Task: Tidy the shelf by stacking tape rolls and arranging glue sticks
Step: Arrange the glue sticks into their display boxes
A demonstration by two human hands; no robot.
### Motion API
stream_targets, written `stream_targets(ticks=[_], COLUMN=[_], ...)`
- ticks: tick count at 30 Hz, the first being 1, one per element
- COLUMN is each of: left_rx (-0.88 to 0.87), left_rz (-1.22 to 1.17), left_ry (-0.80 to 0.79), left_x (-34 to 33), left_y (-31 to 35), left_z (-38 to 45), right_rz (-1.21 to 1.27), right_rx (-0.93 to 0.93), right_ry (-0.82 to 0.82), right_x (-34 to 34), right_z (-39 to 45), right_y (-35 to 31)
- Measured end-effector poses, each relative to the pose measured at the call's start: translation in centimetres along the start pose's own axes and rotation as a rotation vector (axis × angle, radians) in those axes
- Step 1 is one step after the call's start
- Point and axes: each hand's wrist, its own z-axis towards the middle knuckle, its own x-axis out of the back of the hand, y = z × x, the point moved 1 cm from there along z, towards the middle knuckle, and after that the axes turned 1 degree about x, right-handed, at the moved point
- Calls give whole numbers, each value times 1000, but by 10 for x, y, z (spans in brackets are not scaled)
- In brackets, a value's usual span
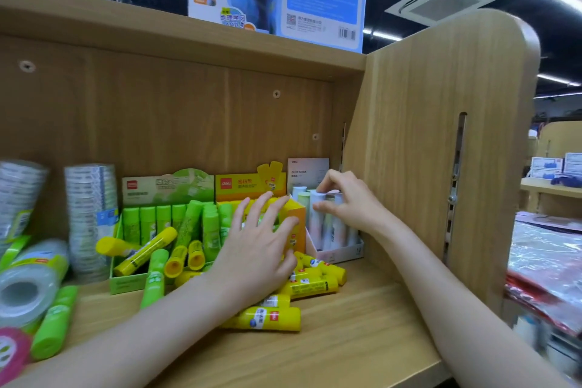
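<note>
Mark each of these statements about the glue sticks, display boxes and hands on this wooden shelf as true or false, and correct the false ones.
1. The right hand pinches a pale pastel glue stick standing in the white display box. True.
2. The left hand grips a tape roll. False: its spread fingers rest against the yellow cardboard box.
3. Loose yellow glue sticks lie on the wooden shelf board. True.
4. The green display box holds only green sticks. False: yellow ones lie in it too.
5. The clear tape roll stacks stand right of the boxes. False: left.
</note>
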Motion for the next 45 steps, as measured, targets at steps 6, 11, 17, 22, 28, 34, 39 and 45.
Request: stream_targets(ticks=[6,11,17,22,28,34,39,45], left_rx=[36,82,87,96,96,96,90,90], left_rz=[-61,-90,-124,-142,-168,-172,-174,-196], left_ry=[-154,-208,-221,-214,-213,-203,-205,-193], left_x=[-2,1,2,1,0,0,-1,-2], left_y=[-3,-1,-1,-2,-2,-1,-1,-3], left_z=[1,0,0,-1,-2,-3,0,-1], right_rz=[-163,-360,-162,-43,-190,-272,-240,-351], right_rx=[31,70,96,24,3,26,-6,-140], right_ry=[-93,-8,132,-40,-253,-259,-149,-100], right_x=[-6,-9,-5,-1,-9,-5,-1,-21], right_z=[3,3,-3,20,38,42,59,72], right_y=[0,-3,0,-6,-12,-17,-21,-13])
